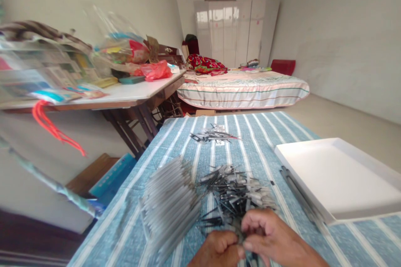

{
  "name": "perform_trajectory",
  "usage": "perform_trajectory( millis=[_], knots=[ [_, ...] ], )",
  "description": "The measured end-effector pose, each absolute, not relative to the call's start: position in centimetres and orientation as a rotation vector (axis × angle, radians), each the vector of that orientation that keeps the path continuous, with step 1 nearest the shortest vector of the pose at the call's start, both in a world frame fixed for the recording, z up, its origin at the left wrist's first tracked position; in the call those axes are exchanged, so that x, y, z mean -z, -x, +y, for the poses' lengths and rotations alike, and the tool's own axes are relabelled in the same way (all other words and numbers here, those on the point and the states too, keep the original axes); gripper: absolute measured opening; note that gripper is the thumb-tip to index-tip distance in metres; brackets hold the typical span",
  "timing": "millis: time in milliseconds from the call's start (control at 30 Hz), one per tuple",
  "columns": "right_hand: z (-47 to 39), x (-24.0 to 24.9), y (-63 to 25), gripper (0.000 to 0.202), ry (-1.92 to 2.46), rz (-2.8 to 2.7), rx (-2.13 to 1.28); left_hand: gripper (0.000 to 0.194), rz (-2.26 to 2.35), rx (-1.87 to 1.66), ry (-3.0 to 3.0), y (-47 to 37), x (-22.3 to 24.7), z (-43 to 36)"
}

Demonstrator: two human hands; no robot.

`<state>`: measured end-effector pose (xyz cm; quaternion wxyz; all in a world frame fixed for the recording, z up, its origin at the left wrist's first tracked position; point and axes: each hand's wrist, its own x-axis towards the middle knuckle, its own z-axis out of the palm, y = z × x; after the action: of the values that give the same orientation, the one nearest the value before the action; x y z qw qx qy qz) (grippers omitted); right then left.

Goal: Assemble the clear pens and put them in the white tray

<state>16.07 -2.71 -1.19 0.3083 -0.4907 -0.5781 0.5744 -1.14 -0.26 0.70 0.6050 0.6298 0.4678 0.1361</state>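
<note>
My left hand point(218, 248) and my right hand point(270, 235) meet at the near edge of a heap of thin black and whitish pieces point(233, 190). Both are closed, thumbs and fingers pinched close together. Whatever sits between the fingertips is small, dark and blurred, so I cannot make it out. To the left of the heap lies a stack of long, slim, greyish translucent tubes point(172, 204), side by side at a slant. Farther off, a smaller scatter of thin dark pieces point(216, 134) rests partly over a white printed label.
A shallow white box point(338, 212) stands at the right, with dark rods point(299, 194) alongside. Striped blue cloth point(125, 217) covers the table. On the left, a white-topped desk point(125, 94) carries bags; red cords point(56, 129) hang from it. Behind is a bed point(244, 91).
</note>
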Motion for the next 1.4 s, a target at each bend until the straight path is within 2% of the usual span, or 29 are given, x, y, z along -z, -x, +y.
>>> perform_trajectory(
  millis=[133,267,400,500,667,900,1100,1300,1400],
  knots=[
    [-2.7,1.2,-16.0,0.020,1.401,-1.578,-1.469,0.022,1.062,-0.282,-1.450,1.2,-0.8,-0.3],
    [-2.7,1.4,-16.2,0.004,1.264,-1.520,-1.567,0.023,1.042,-0.206,-1.416,1.2,-1.3,-0.6],
    [-2.6,1.9,-16.3,0.010,1.289,-1.508,-1.567,0.026,1.051,-0.213,-1.461,1.3,-1.6,-0.7],
    [-2.6,2.2,-16.3,0.021,1.339,-1.558,-1.549,0.025,0.984,-0.127,-1.490,1.5,-1.0,-0.6],
    [-2.7,2.3,-16.5,0.007,1.221,-1.480,-1.653,0.024,0.963,-0.150,-1.493,1.8,0.2,-0.6],
    [-2.8,2.3,-16.3,0.026,1.345,-1.531,-1.626,0.023,0.930,-0.161,-1.472,1.8,0.0,-0.6],
    [-2.8,2.5,-16.6,0.011,1.195,-1.441,-1.718,0.020,0.948,-0.104,-1.443,1.7,-0.3,-0.7],
    [-2.9,2.3,-16.8,0.016,1.074,-1.376,-1.763,0.016,0.890,-0.092,-1.305,1.8,-0.3,-0.7],
    [-2.9,2.4,-17.0,0.019,1.085,-1.334,-1.770,0.022,0.874,-0.133,-1.224,1.7,-0.1,-0.7]
  ],
)
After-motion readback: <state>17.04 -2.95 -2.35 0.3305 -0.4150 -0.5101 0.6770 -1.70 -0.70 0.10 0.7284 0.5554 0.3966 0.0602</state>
